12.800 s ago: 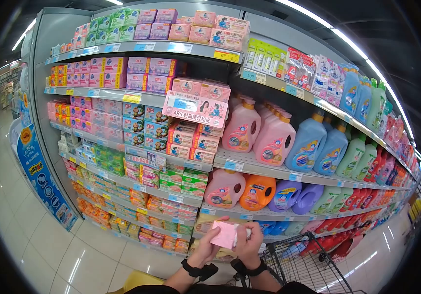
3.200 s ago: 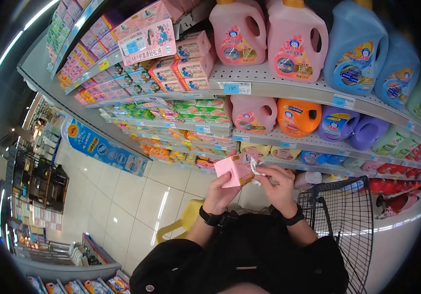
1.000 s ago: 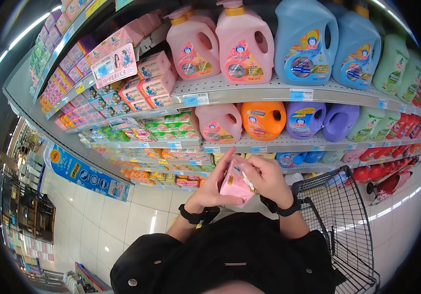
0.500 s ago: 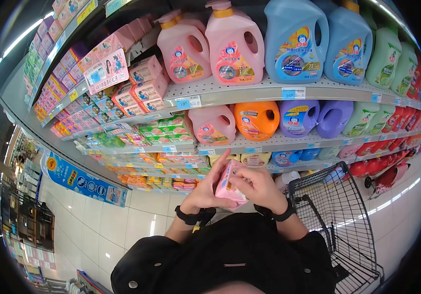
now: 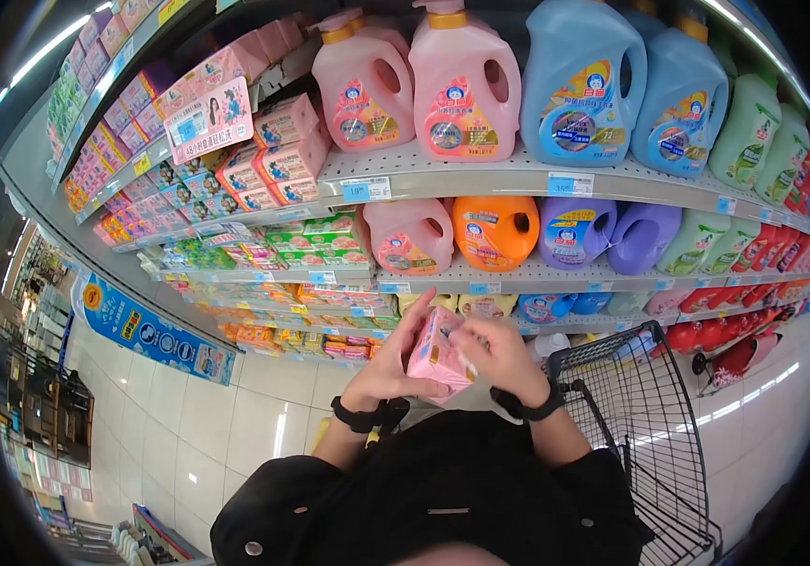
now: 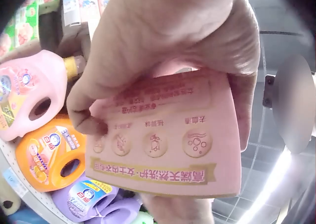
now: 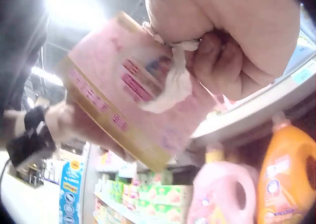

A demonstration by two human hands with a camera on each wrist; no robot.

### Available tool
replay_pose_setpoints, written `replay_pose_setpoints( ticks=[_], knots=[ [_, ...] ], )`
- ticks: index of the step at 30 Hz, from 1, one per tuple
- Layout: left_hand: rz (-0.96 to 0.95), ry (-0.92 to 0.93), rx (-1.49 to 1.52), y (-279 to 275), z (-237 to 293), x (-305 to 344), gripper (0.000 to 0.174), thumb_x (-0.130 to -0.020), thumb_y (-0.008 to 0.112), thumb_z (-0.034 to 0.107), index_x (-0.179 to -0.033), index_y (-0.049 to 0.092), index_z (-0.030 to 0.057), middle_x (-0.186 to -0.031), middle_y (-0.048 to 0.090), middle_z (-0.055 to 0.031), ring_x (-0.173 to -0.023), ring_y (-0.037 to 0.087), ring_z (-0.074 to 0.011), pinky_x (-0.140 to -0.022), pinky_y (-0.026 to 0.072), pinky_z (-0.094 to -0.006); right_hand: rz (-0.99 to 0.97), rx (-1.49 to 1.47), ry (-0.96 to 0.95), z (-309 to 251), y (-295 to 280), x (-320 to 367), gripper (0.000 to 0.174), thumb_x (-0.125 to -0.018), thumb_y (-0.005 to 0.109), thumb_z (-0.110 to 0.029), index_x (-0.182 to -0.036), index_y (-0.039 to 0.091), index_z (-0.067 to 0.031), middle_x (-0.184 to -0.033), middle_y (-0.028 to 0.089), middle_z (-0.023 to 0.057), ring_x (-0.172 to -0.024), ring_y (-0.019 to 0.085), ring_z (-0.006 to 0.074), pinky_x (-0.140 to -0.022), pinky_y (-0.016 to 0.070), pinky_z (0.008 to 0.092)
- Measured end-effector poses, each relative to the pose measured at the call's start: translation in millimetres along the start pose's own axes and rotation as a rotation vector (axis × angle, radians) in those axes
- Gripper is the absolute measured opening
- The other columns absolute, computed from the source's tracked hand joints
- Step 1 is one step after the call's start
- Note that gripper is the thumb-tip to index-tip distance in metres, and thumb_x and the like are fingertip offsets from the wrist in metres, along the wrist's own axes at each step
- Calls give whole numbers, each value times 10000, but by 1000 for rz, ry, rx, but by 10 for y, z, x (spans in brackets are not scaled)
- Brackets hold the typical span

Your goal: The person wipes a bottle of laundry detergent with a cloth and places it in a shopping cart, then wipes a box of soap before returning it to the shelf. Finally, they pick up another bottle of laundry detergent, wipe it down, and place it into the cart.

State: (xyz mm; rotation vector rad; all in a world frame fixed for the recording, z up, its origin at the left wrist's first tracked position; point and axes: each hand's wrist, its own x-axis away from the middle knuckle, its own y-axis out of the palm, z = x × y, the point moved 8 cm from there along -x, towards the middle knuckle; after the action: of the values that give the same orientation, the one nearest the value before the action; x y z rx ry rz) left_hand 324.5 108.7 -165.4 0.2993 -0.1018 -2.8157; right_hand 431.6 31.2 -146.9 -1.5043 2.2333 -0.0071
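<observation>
My left hand [image 5: 386, 366] grips a pink carton with gold edging [image 5: 431, 357], thumb on one side and fingers on the other. Printed text and round icons cover one face of the carton [image 6: 158, 140] in the left wrist view. Between the thumb and bent fingers of my right hand [image 5: 501, 357] is a crumpled white tissue [image 7: 173, 93]. In the right wrist view, the tissue lies across the carton's front face [image 7: 106, 68], over part of its printed picture. The carton is held in front of my body, above the floor.
Shelves ahead bear pink laundry detergent jugs [image 5: 462, 85], an orange jug [image 5: 495, 234] and blue jugs [image 5: 582, 85]. Boxed soaps [image 5: 282, 170] fill the left section. A black wire shopping cart [image 5: 645, 415] stands close on my right. A blue sign [image 5: 150, 325] stands at the left.
My left hand has kept hold of the carton. The right hand has shifted slightly over the carton's face with the tissue. Earlier, the carton was turned with its plain pink end up.
</observation>
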Motion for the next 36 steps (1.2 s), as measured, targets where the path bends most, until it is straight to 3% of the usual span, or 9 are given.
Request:
replay_pose_setpoints(
  ticks=[4,7,11,15,19,22,31,34,36],
  knots=[
    [-17,-40,0,-13,-40,-15,1219,-543,863,20,-1506,117,75,-1376,363,-97,-1266,378,-200,-1078,275,-324,115,182,77,409,-137,-80,185,-876,613,-161,-798,605,7,-680,582,117,-581,540,174,-554,421,299],
    [-65,-60,-36,9,-71,-26,1217,-544,864,29,-1507,122,80,-1407,335,-102,-1287,358,-203,-1088,260,-322,10,153,38,26,-30,4,205,-862,635,-209,-813,613,-11,-689,598,160,-664,621,306,-599,464,347],
    [-103,-37,-126,97,35,-77,1217,-544,870,42,-1508,128,81,-1427,314,-107,-1304,334,-196,-1091,251,-312,9,51,-189,-172,28,-36,210,-857,642,-213,-797,615,-14,-697,608,165,-654,632,307,-587,468,359],
    [-101,-45,-102,99,36,-74,1225,-542,876,48,-1509,124,78,-1439,304,-98,-1303,330,-186,-1093,249,-314,182,127,19,372,-191,-191,212,-862,638,-216,-805,624,-13,-636,604,158,-542,612,288,-524,459,356],
    [-94,-51,-92,42,-35,-48,1226,-541,876,52,-1508,123,73,-1443,298,-96,-1304,328,-187,-1096,247,-315,72,139,71,127,-69,-78,214,-847,655,-225,-815,623,-15,-695,619,159,-625,630,292,-553,463,349],
    [-89,-35,-118,62,-42,-52,1227,-540,874,52,-1508,121,73,-1436,302,-97,-1306,327,-191,-1098,244,-315,-33,39,-170,-250,124,11,172,-845,643,-147,-778,592,3,-673,588,107,-585,564,188,-555,434,295],
    [-61,-36,-142,57,19,0,1305,-502,892,16,-1508,63,67,-1434,312,-112,-1330,312,-200,-1098,244,-333,55,202,9,242,-83,-161,215,-851,647,-222,-800,609,-16,-660,610,148,-584,626,277,-515,446,327],
    [-80,-15,-179,105,1,13,1315,-500,896,25,-1510,55,68,-1436,308,-117,-1332,312,-207,-1102,237,-337,-50,103,-120,-201,75,21,198,-843,650,-220,-796,610,-32,-711,623,141,-640,624,307,-556,462,352],
    [-97,14,-238,160,36,-7,1321,-499,900,32,-1511,51,68,-1435,308,-119,-1332,313,-213,-1105,231,-339,-85,169,-219,-415,122,72,140,-821,664,-128,-780,606,-7,-694,609,123,-607,606,250,-572,454,316]
  ],
)
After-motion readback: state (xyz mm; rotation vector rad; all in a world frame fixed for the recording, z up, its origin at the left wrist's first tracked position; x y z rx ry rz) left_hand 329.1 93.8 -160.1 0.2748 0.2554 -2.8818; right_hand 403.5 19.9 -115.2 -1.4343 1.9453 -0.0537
